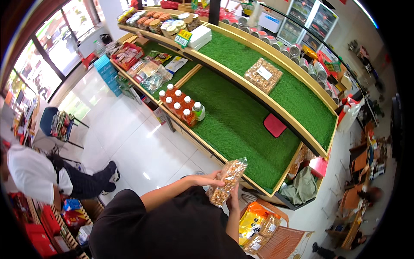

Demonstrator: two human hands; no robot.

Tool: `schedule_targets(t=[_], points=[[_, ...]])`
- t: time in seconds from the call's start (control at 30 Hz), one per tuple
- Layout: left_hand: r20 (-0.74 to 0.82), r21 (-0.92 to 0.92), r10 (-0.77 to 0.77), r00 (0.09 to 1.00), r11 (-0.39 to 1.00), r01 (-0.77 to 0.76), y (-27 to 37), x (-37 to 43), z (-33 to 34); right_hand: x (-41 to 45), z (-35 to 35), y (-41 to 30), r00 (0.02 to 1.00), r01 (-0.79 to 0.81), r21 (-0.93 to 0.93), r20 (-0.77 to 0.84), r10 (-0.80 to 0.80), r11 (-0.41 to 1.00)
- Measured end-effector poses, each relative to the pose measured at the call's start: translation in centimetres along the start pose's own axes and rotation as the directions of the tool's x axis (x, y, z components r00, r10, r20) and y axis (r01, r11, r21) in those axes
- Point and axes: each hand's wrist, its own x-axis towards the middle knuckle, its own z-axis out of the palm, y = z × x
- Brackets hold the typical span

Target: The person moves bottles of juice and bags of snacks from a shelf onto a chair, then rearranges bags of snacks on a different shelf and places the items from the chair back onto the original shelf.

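Note:
A clear bag of brown nut-like pastry pieces (227,181) is held in front of my body between both hands. My left hand (213,180) grips its near left side, thumb across the front. On the other side, my right hand (233,198) supports the lower edge, its fingers partly hidden by the bag. Similar labelled bags (269,226) lie on a woven chair (281,241) at my right, beside a yellow and orange printed bag (254,221). Another labelled pack (263,75) rests on the upper shelf, which is lined with artificial turf (226,47).
The lower turf-lined shelf (223,129) bears white-capped bottles of orange drink (178,105) and a red pad (275,125). Jars (158,24) and a white box (200,37) stand up left. A grey-green cloth (300,187) fills the end bin. A person in white (35,171) is at left.

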Motion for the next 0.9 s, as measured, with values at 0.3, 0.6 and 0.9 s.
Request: schedule_targets(t=[0.3,0.6,0.9], points=[[0.098,0.009,-0.023,0.995,1.000,0.022,-2.4,5.3,-2.3,0.4,-1.3,-0.4,0.988,-0.058,0.012,-0.146,0.059,0.998],[0.108,-0.085,-0.037,0.993,0.995,0.046,-0.1,5.1,-5.3,3.4,1.7,-1.3,0.977,-0.052,-0.011,-0.207,0.048,0.999],[-0.022,-0.149,0.048,0.999,0.987,-0.051,-1.1,6.6,-4.6,5.2,0.3,-1.1,0.970,-0.065,-0.127,-0.243,0.033,0.990]])
